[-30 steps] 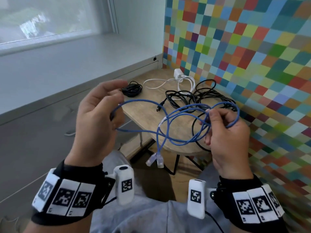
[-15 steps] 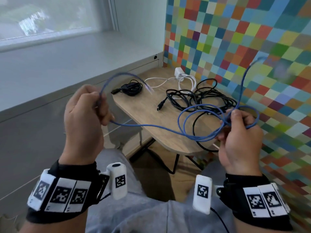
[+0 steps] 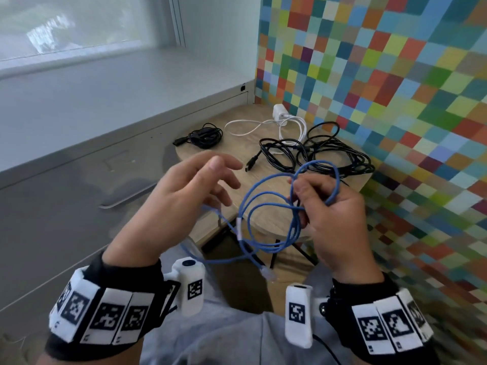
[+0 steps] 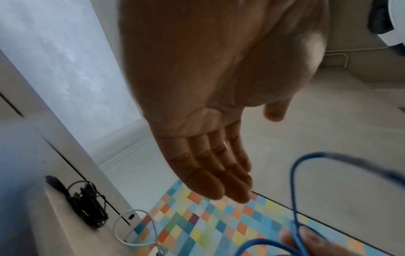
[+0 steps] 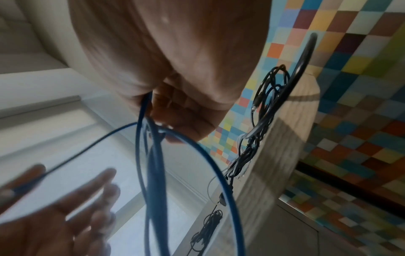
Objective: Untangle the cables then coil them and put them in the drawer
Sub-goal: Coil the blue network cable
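A thin blue network cable [image 3: 266, 206] hangs in several loose loops gathered above the near edge of the table, one end with a clear plastic plug [image 3: 269, 274] dangling below and a white tag on one strand. On the round wooden tabletop lie a small bundled black cable [image 3: 204, 135] at the left, a white charger cable [image 3: 263, 123] with its plug block at the back, and a loose tangle of black cables [image 3: 316, 151] at the right. The bundle lies well apart from the tangle, while the white cable runs into it.
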A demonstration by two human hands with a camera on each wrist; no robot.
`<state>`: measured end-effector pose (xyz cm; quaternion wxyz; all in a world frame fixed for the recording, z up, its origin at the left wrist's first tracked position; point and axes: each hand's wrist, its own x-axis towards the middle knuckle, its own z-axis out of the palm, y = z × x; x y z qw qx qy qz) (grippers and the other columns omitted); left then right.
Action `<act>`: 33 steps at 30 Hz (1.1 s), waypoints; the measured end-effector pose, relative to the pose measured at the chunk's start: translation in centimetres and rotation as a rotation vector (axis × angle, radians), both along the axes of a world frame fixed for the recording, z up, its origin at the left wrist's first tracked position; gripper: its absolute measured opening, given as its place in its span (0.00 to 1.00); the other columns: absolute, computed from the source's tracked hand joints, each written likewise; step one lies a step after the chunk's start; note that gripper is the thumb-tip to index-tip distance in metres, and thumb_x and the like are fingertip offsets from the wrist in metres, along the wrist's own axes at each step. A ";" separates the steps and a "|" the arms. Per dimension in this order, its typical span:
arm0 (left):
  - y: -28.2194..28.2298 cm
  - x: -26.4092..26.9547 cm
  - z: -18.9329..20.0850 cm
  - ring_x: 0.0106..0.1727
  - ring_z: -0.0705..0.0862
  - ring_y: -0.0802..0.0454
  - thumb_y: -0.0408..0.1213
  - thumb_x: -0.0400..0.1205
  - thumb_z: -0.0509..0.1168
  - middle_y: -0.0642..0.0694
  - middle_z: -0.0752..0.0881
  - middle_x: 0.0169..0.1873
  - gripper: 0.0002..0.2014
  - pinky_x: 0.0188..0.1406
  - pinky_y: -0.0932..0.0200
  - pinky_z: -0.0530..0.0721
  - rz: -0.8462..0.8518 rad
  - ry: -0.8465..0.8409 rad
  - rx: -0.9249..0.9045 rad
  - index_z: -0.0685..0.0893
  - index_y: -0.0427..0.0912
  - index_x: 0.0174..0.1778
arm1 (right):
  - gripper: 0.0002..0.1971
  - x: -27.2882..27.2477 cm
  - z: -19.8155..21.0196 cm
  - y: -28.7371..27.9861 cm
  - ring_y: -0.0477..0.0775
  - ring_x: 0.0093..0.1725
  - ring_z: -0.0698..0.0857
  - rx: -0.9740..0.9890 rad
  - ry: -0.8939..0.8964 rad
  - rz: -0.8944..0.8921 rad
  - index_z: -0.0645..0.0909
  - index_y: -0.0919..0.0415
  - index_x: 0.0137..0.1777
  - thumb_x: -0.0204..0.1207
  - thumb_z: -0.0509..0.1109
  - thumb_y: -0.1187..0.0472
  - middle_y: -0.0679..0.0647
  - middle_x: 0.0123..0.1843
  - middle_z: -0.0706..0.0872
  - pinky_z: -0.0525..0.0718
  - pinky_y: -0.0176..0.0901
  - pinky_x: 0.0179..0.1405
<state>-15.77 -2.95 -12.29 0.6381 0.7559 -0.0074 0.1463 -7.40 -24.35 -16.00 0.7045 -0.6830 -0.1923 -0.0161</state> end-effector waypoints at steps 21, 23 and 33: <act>-0.8 1.2 -0.7 0.50 0.88 0.53 0.22 0.79 0.68 0.48 0.90 0.49 0.20 0.53 0.46 0.86 0.120 0.023 0.217 0.92 0.56 0.42 | 0.17 0.0 -1.0 0.7 0.53 0.26 0.80 0.027 0.132 0.271 0.92 0.55 0.58 0.80 0.73 0.77 0.59 0.40 0.88 0.82 0.43 0.23; -0.8 1.0 -0.5 0.61 0.85 0.52 0.29 0.76 0.63 0.51 0.89 0.56 0.18 0.64 0.46 0.82 0.054 0.065 0.196 0.94 0.55 0.45 | 0.16 -0.1 -0.9 0.7 0.52 0.28 0.81 0.018 0.141 0.263 0.92 0.55 0.57 0.79 0.75 0.76 0.56 0.39 0.86 0.83 0.43 0.24; 0.2 2.0 -1.7 0.39 0.83 0.56 0.48 0.92 0.59 0.41 0.87 0.36 0.23 0.46 0.61 0.79 0.444 -0.020 0.091 0.84 0.50 0.31 | 0.11 0.3 -0.3 0.3 0.56 0.26 0.82 0.208 0.260 0.145 0.74 0.62 0.46 0.82 0.71 0.57 0.52 0.33 0.79 0.86 0.51 0.29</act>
